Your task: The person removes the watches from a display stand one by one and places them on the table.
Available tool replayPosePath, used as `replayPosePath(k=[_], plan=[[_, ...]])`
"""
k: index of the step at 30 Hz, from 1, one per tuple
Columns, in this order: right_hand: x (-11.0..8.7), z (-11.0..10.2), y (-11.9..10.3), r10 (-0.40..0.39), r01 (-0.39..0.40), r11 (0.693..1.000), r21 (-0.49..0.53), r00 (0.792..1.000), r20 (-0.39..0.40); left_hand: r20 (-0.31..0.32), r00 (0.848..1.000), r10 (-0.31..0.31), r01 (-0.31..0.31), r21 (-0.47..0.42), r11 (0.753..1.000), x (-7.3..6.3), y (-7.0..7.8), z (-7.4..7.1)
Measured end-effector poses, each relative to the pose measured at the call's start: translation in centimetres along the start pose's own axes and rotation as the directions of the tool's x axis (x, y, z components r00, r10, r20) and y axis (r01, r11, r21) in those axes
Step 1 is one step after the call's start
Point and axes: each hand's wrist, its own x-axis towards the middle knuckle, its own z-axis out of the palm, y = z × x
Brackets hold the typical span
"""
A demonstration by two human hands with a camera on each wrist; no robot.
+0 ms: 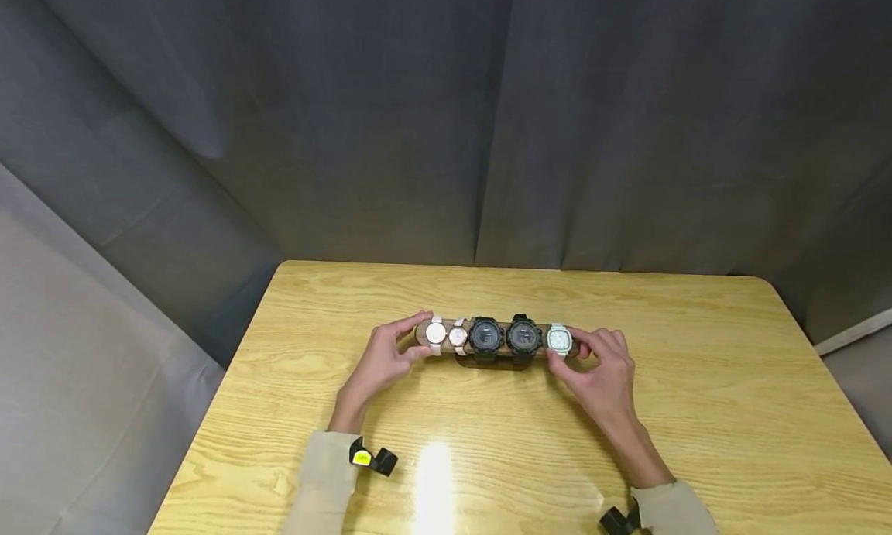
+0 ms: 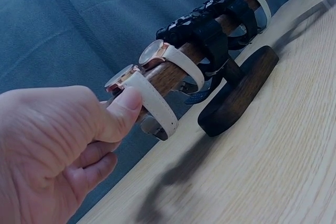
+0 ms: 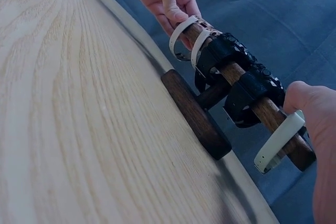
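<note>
A dark wooden watch stand [image 3: 191, 111] carries several watches along its crossbar [image 3: 269, 114]. At its left end, my left hand [image 1: 383, 357] pinches a watch with a white strap and rose-gold case [image 1: 435, 333], thumb lying on the strap [image 2: 152, 103]. Beside that sits a smaller white-strapped watch [image 1: 458, 336]. Two chunky black watches [image 1: 485, 335] fill the middle. My right hand [image 1: 601, 368] grips a pale green square-faced watch [image 1: 560, 340] at the right end, thumb on its near side and fingers behind. The stand's base [image 2: 239, 93] is on the table.
The stand is toward the back of a light wood-grain table [image 1: 293, 380]. Grey curtains [image 1: 390, 132] hang right behind the table's far edge. Small black wrist devices [image 1: 376, 459] are strapped at both sleeves.
</note>
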Motion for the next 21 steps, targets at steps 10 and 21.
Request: replayPosePath(k=[10,21], plan=[[0.5,-0.5,0.2,-0.01,0.01,1.0,0.012,1.0,0.014,0.003,1.0,-0.001,0.001,0.034,0.999,0.1,-0.1,0.0],[0.8,-1.2,0.9,0.005,-0.005,1.0,0.01,1.0,0.01,0.006,1.0,-0.009,0.009,0.036,0.999,0.3,0.3,0.1]])
